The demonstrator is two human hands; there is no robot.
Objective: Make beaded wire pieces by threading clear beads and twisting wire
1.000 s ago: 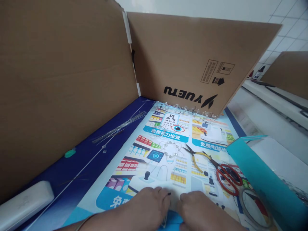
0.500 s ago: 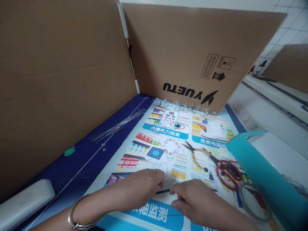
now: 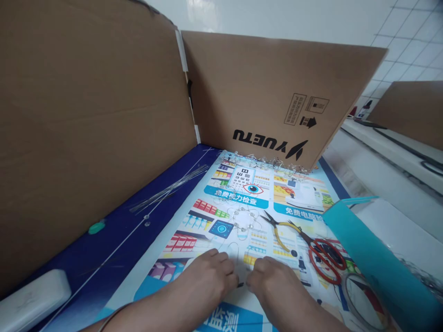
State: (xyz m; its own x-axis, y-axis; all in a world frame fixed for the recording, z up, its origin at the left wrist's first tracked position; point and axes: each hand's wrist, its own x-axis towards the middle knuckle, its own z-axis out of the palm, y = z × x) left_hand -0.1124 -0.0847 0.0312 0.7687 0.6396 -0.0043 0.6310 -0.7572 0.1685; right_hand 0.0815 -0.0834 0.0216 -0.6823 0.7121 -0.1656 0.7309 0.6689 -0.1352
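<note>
My left hand [image 3: 216, 274] and my right hand [image 3: 272, 281] are close together over the printed sheet [image 3: 242, 295], fingers curled and pinched. A thin wire [image 3: 232, 249] loops up from between them, and its ends are hidden by my fingers. Just beyond lies a ring of clear beads on wire [image 3: 243, 219]. To the right of that ring rest yellow-handled pliers [image 3: 282, 226], touching or overlapping red-handled scissors [image 3: 325, 258]. A roll of tape [image 3: 363, 299] is at the lower right, beside my right forearm.
Cardboard panels [image 3: 277, 83] stand upright at the back and left. Beaded wire pieces [image 3: 266, 163] line the back panel's foot. Straight wires [image 3: 169, 189] and a white case [image 3: 38, 299] lie at left. A teal box [image 3: 377, 258] stands at right.
My hands have come nearer each other, the right one turning so its knuckles face up and its fingers close. The view has tilted up slightly.
</note>
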